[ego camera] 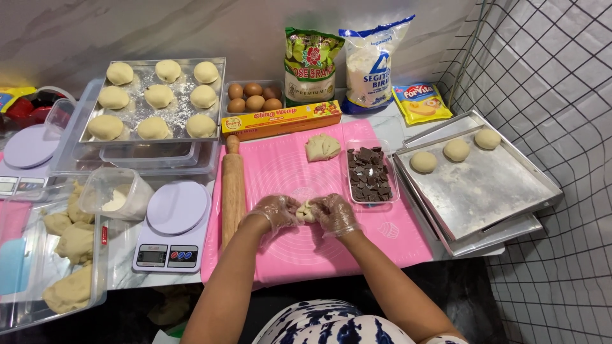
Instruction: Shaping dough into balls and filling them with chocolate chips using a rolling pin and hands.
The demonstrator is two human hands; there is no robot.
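Both my hands wear thin clear gloves and meet over the middle of a pink silicone mat [280,172]. My left hand [275,211] and my right hand [336,214] pinch a small piece of pale dough [306,212] between them. A flat lump of dough [322,147] lies at the mat's far edge. A clear tub of dark chocolate chunks [368,174] sits just right of my right hand. A wooden rolling pin [233,189] lies along the mat's left edge.
On the right, a metal tray [484,191] holds three dough balls. At the back left, a floured tray [137,108] carries several dough balls. A white kitchen scale [173,227], eggs [254,97], a box of cling film [280,119], flour bags and a dough tub [51,267] surround the mat.
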